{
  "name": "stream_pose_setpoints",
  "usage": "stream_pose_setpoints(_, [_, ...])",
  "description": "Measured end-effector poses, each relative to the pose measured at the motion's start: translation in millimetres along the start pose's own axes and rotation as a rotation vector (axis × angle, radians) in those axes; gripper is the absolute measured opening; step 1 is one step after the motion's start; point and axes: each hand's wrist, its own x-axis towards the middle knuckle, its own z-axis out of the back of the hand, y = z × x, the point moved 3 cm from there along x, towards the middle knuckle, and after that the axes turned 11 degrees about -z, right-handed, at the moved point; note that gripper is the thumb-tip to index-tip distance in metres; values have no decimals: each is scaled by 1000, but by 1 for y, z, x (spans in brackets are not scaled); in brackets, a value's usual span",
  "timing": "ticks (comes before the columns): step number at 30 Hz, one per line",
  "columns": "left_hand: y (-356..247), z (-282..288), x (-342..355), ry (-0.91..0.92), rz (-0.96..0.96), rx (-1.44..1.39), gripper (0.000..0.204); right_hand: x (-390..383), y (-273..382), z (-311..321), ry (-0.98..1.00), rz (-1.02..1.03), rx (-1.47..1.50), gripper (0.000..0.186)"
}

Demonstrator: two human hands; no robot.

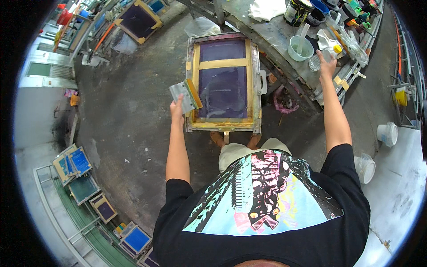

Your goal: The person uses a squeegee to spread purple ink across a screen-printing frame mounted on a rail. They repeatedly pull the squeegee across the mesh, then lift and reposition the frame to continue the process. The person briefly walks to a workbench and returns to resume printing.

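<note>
My left hand (pixel 177 107) grips a squeegee (pixel 186 96) with a pale metal holder and an orange-yellow blade. It hangs over the left edge of a screen printing frame (pixel 222 92), which has dark purple mesh edged with tape. A wet, whitish smear shows on the mesh. Out to the right, above the workbench, my right hand (pixel 328 66) is closed around a clear plastic bottle (pixel 315 62) with a yellow cap. The bottle is tilted; whether it touches the bench I cannot tell. Beside it stands a translucent green bowl (pixel 300 48) with a pale stick-like tool in it.
The workbench (pixel 267 31) carries a white cloth (pixel 267 9), a black tin (pixel 298 11) and several other containers. Below the bench hangs a pink plastic bag (pixel 285 100). More printing screens (pixel 137 20) lean at the upper left and lower left. White buckets (pixel 387 133) stand at right.
</note>
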Motion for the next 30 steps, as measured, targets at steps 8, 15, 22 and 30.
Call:
stream_pose_setpoints(8, [-21,-24,20,158,-364,1067,33,-149,24,87,133,221,26,60])
stream_pose_setpoints(15, [-13,-55,25,148,-306,1172,34,-292,-37,180,174,15,-125,59])
stream_pose_setpoints(22, [-25,-113,70,306,-361,1201,39,-388,-94,230,43,-245,-232,68])
stream_pose_setpoints(30, [-44,-203,61,649,-469,1305,47,-423,-94,222,-54,-330,-154,64])
